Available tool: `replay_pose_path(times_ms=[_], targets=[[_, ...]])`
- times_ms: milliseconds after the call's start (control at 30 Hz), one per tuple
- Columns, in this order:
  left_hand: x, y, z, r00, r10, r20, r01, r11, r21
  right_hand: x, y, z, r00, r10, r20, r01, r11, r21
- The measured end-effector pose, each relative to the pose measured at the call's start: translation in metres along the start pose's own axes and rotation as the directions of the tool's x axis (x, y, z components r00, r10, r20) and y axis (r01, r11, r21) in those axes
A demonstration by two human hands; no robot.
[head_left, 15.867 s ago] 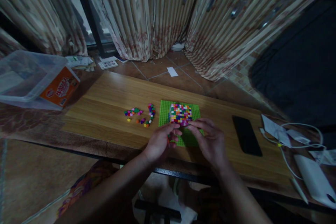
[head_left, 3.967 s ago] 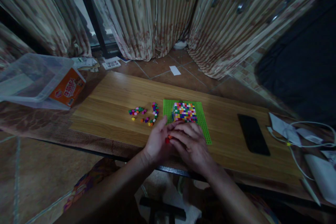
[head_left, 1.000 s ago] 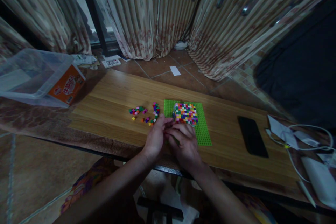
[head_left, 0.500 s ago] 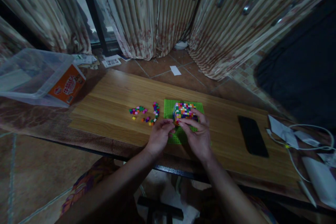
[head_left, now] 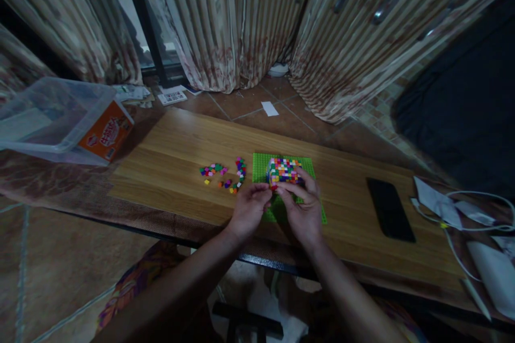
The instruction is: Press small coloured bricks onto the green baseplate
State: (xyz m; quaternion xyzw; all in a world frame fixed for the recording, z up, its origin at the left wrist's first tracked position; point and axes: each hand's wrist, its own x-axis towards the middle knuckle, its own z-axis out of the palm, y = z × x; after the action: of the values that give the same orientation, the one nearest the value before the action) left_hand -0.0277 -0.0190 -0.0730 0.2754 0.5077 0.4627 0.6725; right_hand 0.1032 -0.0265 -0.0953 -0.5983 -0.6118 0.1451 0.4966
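A block of small multicoloured building bricks [head_left: 285, 169] stands on a green studded baseplate [head_left: 260, 159]. My right hand [head_left: 304, 206] is curled round the block's right and near sides, its thumb at the near left corner. At that corner a small red brick [head_left: 274, 187] shows between my two hands. My left hand [head_left: 251, 206] is closed in a pinch beside the same corner; whatever its fingertips hold is too small to make out. Loose coloured bricks [head_left: 240, 167] lie on the wooden board left of the baseplate, with another cluster [head_left: 213, 169] farther left.
The wooden board [head_left: 173, 144] lies across a low table. A black phone [head_left: 390, 209] rests on its right side, near white cables [head_left: 462, 228] and a white box [head_left: 493, 278]. At the left stands a clear plastic bin [head_left: 60, 118] with an orange label. Striped curtains [head_left: 225, 27] hang behind.
Both hands stay at the block's near left corner with only slight finger shifts. The whole view has moved a little; the bricks and baseplate keep their places.
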Motion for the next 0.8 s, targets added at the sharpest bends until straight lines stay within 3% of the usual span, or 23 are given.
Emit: replay_pose_path(times_ms=[367, 500, 667, 800], targets=[[0.005, -0.004, 0.005, 0.999, 0.025, -0.035, -0.023, 0.999, 0.046, 0.005, -0.002, -0.002, 0.997, 0.068, -0.044, -0.064, 0.994, 0.084], [0.007, -0.005, 0.001, 0.998, 0.039, -0.05, -0.034, 0.995, 0.095, 0.007, -0.004, 0.001, 0.996, 0.057, -0.069, -0.056, 0.998, 0.004], [0.022, 0.021, -0.032, 0.974, 0.217, -0.068, -0.187, 0.934, 0.304, 0.009, -0.004, 0.007, 0.993, 0.061, -0.097, -0.065, 0.997, -0.046], [0.032, 0.047, -0.064, 0.93, 0.366, 0.039, -0.313, 0.73, 0.607, 0.01, -0.001, 0.008, 0.995, 0.026, -0.095, -0.031, 0.998, -0.053]])
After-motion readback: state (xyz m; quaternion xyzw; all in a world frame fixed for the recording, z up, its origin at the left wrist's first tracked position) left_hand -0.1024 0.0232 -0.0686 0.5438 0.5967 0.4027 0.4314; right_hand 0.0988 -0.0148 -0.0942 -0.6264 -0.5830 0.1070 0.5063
